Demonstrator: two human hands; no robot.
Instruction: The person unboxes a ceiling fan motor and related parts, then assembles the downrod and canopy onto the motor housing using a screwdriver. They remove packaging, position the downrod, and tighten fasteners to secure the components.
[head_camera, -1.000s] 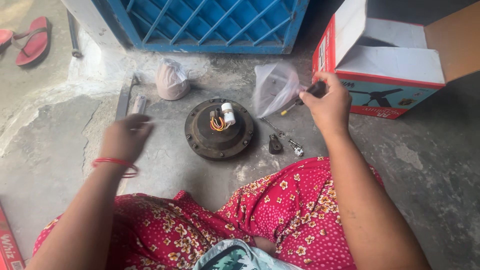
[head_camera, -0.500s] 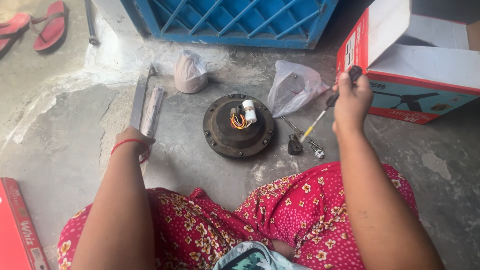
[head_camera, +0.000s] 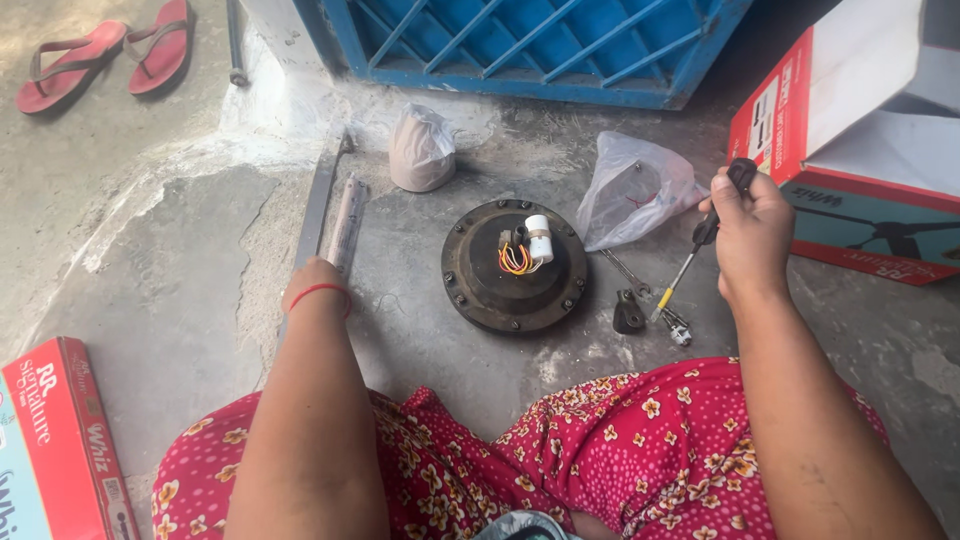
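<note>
While right hand stays absent from motor, grip clenched round black-handled screwdriver, shaft slanting down toward concrete floor, tip near small metal spanner and dark fitting; round dark metal fan motor with white capacitor and coloured wires lies between arms; left hand by long wrapped metal blades, grip hidden, cannot tell; clear plastic bag just beyond screwdriver.

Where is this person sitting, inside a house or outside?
Probably outside, on a doorstep or yard floor: bare cracked grey concrete ground, a pair of red rubber flip-flops lying about, and a blue metal grille gate right behind the round dark metal motor.
</note>
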